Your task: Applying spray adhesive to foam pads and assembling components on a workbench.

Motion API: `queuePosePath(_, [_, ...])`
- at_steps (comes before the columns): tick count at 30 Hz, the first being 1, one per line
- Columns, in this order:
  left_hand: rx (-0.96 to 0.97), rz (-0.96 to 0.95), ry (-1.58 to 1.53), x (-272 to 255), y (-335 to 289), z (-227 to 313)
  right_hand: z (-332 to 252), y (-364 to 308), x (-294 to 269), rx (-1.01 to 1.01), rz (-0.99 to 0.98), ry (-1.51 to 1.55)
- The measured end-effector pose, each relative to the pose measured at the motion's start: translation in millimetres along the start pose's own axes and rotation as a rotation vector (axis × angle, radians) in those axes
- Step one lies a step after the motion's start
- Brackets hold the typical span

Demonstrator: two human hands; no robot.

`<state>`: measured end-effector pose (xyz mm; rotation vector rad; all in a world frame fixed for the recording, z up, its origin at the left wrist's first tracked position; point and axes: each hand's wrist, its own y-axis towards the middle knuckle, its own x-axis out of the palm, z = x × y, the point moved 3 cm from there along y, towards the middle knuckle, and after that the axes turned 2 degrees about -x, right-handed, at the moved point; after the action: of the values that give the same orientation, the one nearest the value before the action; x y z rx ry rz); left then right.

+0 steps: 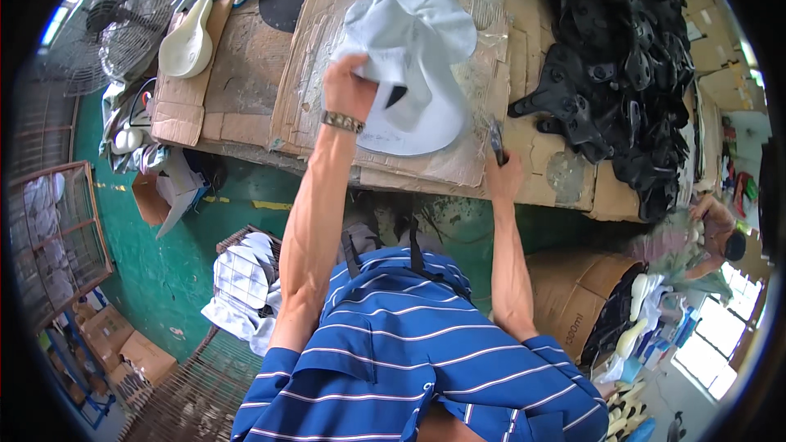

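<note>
A pale grey-white fabric cover (pixel 417 119) lies rumpled on a worn cardboard sheet (pixel 303 106), its upper part gathered in soft folds. My left hand (pixel 350 92), with a watch on the wrist, is closed on the cover's left edge. A small dark opening shows beside my fingers. At the right edge of the cardboard, my right hand (pixel 503 176) grips a dark metal hand tool (pixel 496 141) that points away from me. I cannot make out whether it is scissors or pliers. The tool is apart from the cover.
Black plastic saddle-shaped shells (pixel 622 65) are piled at the right. A cream spoon-shaped pad (pixel 187 42) lies at the left, near a large fan (pixel 110 16). Below the table are a rack of white pieces (pixel 246 278) and a big cardboard carton (pixel 573 286). Another person (pixel 716 233) is at far right.
</note>
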<state>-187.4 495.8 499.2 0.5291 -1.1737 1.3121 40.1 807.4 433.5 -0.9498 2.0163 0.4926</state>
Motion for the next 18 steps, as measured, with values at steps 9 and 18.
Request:
queuePosePath(9, [0.509, -0.144, -0.061, 52, -170, 111, -31, -101, -40, -0.065, -0.336, 0.47])
queuePosePath(18, [0.942, 0.349, -0.441, -131, -338, 37, -65, -69, 36, -0.218, -1.175, 0.15])
